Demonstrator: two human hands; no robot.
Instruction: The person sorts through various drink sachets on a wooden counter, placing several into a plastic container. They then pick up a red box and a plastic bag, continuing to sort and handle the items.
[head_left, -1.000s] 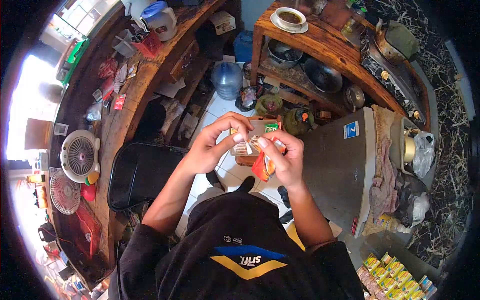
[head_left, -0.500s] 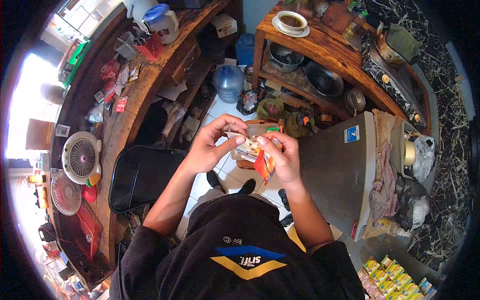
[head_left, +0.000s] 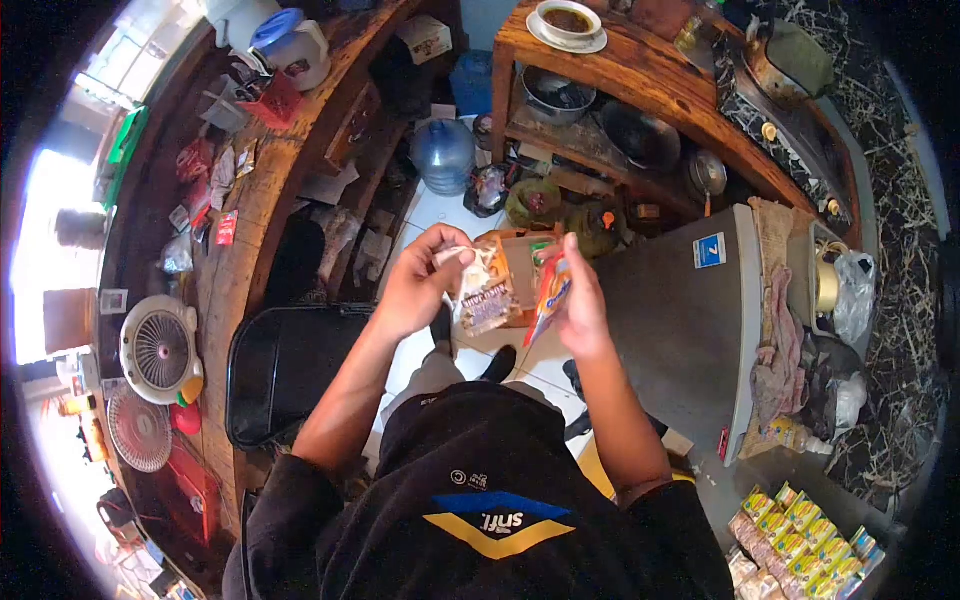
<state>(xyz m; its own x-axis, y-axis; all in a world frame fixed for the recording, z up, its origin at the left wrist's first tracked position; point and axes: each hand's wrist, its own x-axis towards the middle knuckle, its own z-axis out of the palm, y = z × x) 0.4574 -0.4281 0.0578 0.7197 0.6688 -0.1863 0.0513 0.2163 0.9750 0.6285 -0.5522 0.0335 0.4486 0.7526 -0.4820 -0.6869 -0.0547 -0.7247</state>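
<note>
My left hand (head_left: 417, 285) pinches the top edge of a brown and white sachet (head_left: 486, 297), which hangs with its printed face up. To its right, my right hand (head_left: 582, 305) is closed on a red and orange sachet (head_left: 550, 293), held on edge between thumb and fingers. The two sachets are apart. Below and behind them, partly hidden by the sachets, an open cardboard box (head_left: 520, 262) shows a green item inside.
A wooden counter (head_left: 262, 215) with fans and packets runs along the left. Ahead stands a wooden table (head_left: 620, 72) bearing a bowl of soup (head_left: 568, 22). A grey fridge (head_left: 670, 300) is at the right, a black chair (head_left: 290, 370) at the left, a water bottle (head_left: 443, 158) ahead.
The hands have moved apart. The brown and white sachet went left with my left hand, and the red and orange one stayed in my right hand. The view has shifted slightly.
</note>
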